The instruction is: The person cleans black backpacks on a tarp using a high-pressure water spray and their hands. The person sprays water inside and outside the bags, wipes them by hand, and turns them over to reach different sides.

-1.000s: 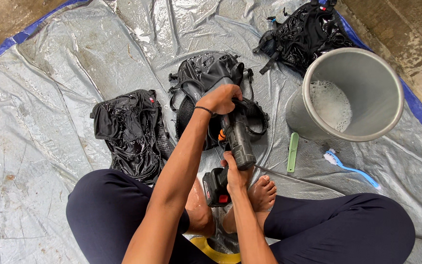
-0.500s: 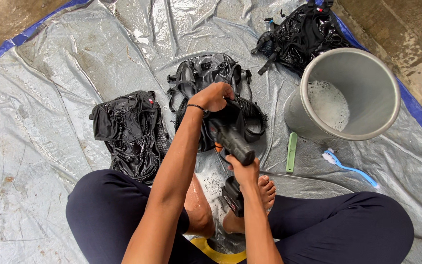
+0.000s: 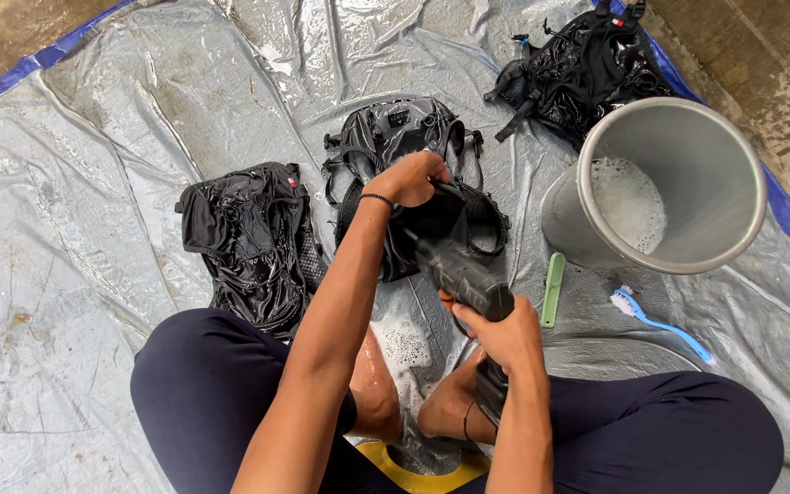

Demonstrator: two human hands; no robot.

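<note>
Backpack (image 3: 395, 137) lies under your left hand (image 3: 411, 178), which grips its top. Your right hand (image 3: 500, 331) clasps a black spray tool (image 3: 464, 274); grey bucket (image 3: 688, 137), green brush (image 3: 552, 289) sit right.

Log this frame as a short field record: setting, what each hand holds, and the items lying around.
setting: person seated cross-legged on a wet grey tarp
left hand: grips the top of the middle black backpack
right hand: holds a dark power tool pointed at that backpack
left of it: second black backpack
far right: third black backpack
grey bucket: tilted, suds inside
beside the bucket: green brush, blue toothbrush
</note>
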